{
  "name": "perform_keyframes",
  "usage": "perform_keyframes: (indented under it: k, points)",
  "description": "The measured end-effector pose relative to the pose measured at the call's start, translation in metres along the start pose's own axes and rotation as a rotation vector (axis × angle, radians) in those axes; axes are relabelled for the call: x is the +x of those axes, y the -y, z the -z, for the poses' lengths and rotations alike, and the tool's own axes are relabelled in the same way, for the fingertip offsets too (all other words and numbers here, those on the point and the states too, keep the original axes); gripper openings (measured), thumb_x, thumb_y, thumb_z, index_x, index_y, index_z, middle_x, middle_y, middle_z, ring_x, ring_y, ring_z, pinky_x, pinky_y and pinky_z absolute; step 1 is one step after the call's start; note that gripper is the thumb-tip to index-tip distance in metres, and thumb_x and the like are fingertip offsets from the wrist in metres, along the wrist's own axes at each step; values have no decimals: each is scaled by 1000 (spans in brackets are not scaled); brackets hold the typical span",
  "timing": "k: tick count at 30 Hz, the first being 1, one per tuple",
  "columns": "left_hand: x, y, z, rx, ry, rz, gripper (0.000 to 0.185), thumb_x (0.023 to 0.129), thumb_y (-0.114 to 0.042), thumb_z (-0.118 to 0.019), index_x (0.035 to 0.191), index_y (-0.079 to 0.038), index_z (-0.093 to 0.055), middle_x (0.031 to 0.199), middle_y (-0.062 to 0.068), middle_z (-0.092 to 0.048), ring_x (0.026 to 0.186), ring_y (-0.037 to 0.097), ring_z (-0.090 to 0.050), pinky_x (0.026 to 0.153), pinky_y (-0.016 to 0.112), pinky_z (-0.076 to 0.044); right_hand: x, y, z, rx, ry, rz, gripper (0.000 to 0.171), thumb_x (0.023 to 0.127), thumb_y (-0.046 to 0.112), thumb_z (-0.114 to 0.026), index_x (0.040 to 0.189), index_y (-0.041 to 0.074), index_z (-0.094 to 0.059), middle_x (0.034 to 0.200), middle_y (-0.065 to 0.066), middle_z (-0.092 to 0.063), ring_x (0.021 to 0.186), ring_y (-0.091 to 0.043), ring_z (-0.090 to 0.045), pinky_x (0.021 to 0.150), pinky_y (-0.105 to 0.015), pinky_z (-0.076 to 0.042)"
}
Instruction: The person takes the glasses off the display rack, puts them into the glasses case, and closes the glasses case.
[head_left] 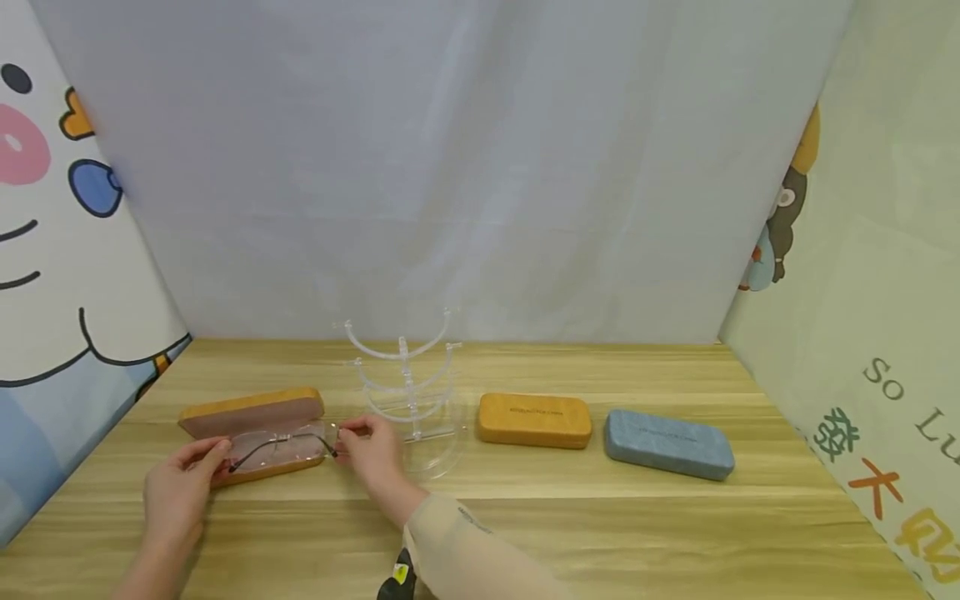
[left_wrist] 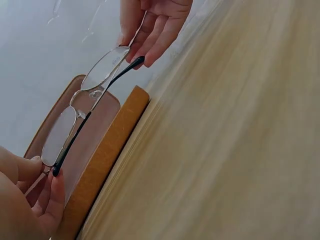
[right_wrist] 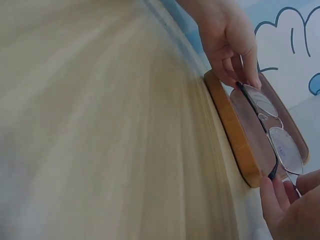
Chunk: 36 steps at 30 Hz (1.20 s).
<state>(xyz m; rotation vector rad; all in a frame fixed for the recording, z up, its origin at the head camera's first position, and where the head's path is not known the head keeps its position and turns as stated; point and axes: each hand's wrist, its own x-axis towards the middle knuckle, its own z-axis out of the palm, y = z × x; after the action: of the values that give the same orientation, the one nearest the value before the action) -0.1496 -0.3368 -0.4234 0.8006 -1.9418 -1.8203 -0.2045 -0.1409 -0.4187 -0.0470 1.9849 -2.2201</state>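
Note:
A pair of thin metal-framed glasses (head_left: 283,438) with clear lenses and dark temple tips is held level over an open orange glasses case (head_left: 251,402). Its temples are folded in. My left hand (head_left: 177,492) pinches one end of the frame between thumb and fingers, and my right hand (head_left: 377,460) pinches the other end. In the left wrist view, the lenses (left_wrist: 105,69) stand in front of the case's pinkish-brown lining. The right wrist view has the case's front wall (right_wrist: 232,131) below the glasses; whether they touch the lining I cannot tell.
A clear tiered display stand (head_left: 405,367) rises just behind and right of my right hand. Farther right lie a closed yellow-orange case (head_left: 535,421) and a closed blue case (head_left: 669,444). All stand on a wood-grain table (head_left: 637,533) with cloth walls around it.

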Motion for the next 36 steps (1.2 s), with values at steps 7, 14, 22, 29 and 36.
perform_keyframes:
  k: [7,14,22,29,36]
  points:
    - [6,1,5,342,-90,-102,29,88,-27,-59,101,-2,-66,58,-25,-53,53,-8,-52,50,15,-47,12,-5,-14,-39,-17,-30,4,83,-3,-61,85,-2,-64,73,-6,-59,68,-21,-65,61,-27,-55]
    - [12,2,16,577,-140,-131,40,89,-36,-55,108,-2,-65,83,2,-67,72,1,-50,61,19,-37,18,-7,-26,-159,-19,43,4,80,-2,-64,79,0,-67,63,-2,-58,55,-11,-58,50,-18,-48]
    - [14,6,17,597,-177,-167,34,87,-28,-58,103,1,-66,82,9,-67,72,7,-50,64,23,-36,18,-4,-30,-372,-100,113,6,75,1,-69,73,6,-71,62,3,-59,52,0,-45,47,-13,-39]
    - [14,6,18,566,-173,-135,41,89,-34,-54,107,2,-64,86,11,-66,80,15,-52,64,23,-36,20,-4,-30,-437,-112,118,6,76,3,-68,72,7,-72,61,3,-60,52,0,-43,47,-13,-38]
    - [13,3,21,490,-154,-83,47,89,-37,-54,114,3,-59,75,-6,-61,59,-12,-39,53,13,-38,21,-4,-30,-461,-118,129,5,77,6,-68,76,7,-72,65,3,-62,56,-1,-47,51,-14,-40]
